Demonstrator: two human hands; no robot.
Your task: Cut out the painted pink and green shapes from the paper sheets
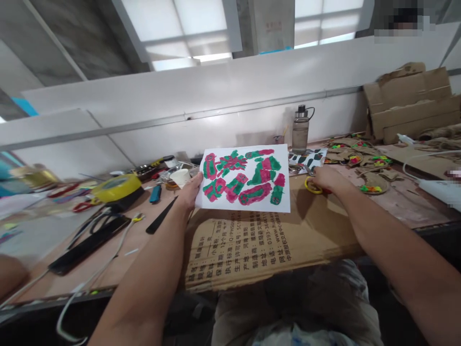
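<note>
A white sheet of paper painted with green and crimson shapes is held up over a piece of printed cardboard. My left hand grips its left edge, fingers mostly behind the paper. To the right of the sheet, my right hand is closed around a pair of scissors with yellow handles, the blades pointing up and left. Behind that hand lies another painted sheet with dark green shapes.
A water bottle stands by the white partition. Cardboard pieces and small decorated brown items crowd the right side. Leftward are a tape roll, a paper cup, a blue object and a white cable.
</note>
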